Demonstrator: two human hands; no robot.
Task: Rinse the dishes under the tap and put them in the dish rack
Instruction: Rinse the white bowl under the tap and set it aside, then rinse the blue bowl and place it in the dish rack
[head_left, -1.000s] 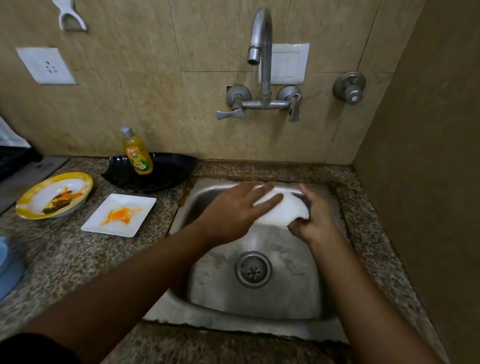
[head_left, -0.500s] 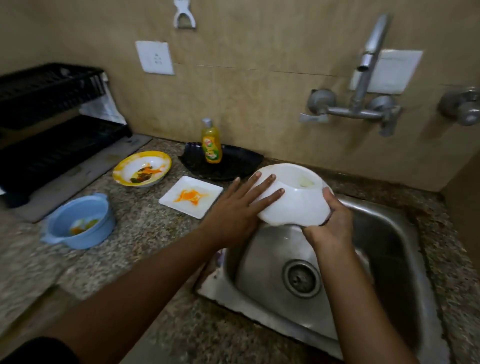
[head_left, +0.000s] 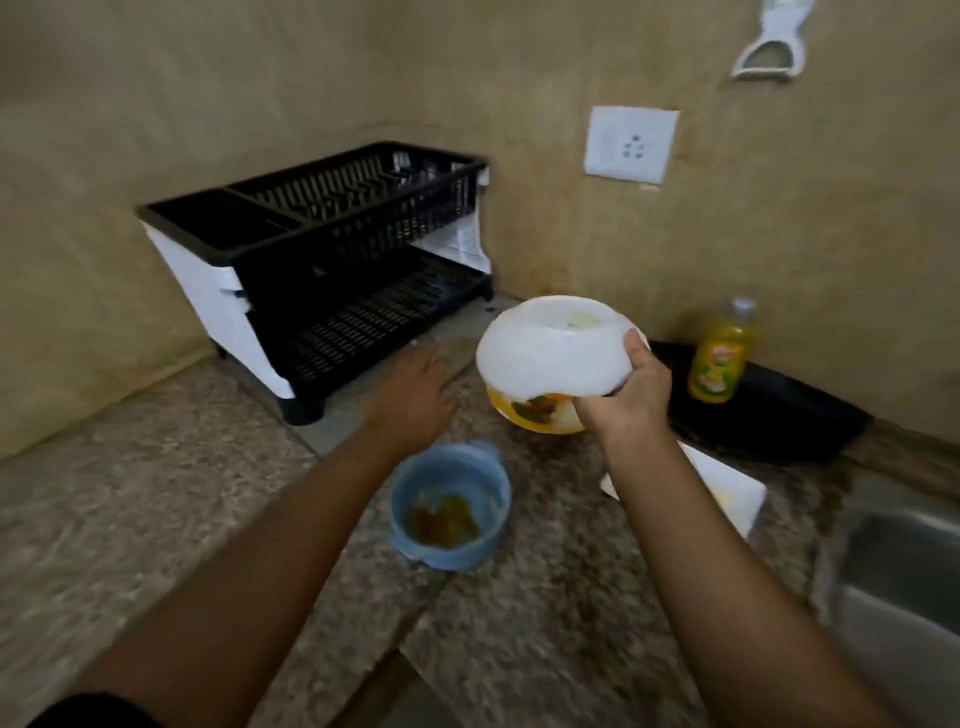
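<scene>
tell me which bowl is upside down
The white bowl gripped by the right hand; the blue bowl sits upright on the counter.

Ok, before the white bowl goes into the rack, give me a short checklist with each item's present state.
1. Right hand grips the white bowl at its rim: ok.
2. Bowl is inverted, base up, ready to drain: ok.
3. Dish rack tiers show no dishes in the way: ok.
4. Left hand is free, fingers straight, ahead of the bowl: ok.
5. Blue bowl and yellow plate sit below the carry path, still soiled: ok, apart from the bowl.
6. Bowl fully rinsed: cannot tell.
</scene>
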